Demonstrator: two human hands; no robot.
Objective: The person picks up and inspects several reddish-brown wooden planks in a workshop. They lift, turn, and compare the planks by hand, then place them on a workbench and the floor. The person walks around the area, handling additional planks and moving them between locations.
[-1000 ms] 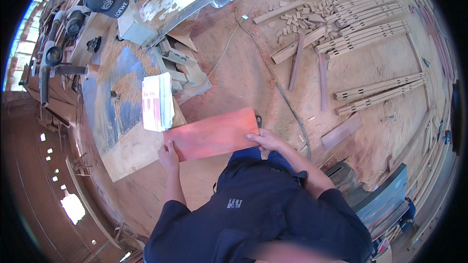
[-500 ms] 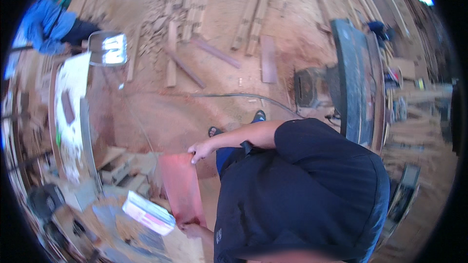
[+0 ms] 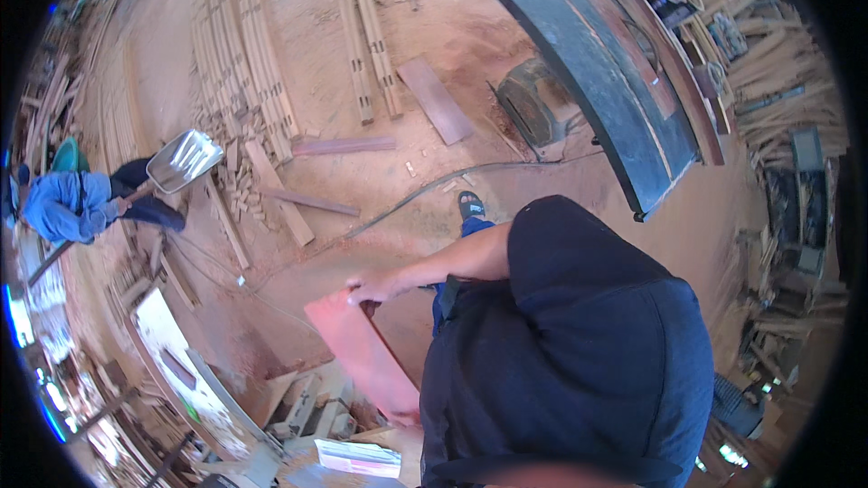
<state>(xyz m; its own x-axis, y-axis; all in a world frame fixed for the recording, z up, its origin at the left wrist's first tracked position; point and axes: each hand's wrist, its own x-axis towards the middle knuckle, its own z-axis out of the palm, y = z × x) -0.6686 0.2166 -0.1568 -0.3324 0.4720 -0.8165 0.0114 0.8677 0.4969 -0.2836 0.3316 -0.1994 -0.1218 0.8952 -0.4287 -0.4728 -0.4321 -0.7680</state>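
Note:
A flat reddish wooden board is held out beside my body on the left. My right hand is closed round its far end, fingers over the edge. At the near end, against my dark shirt, only a little of my left hand shows, gripping the board; the rest is hidden by my torso. Close below that end lies a white and pink packet-like block.
At far left a person in blue holds a metal shovel. Long timber strips and a reddish plank lie on the dusty floor. A long dark machine table stands at right; a cable crosses the floor.
My body and view have turned left, so the surroundings shift and the machine table swings upward in view. The board stays in my hands, its near end now closer to my torso.

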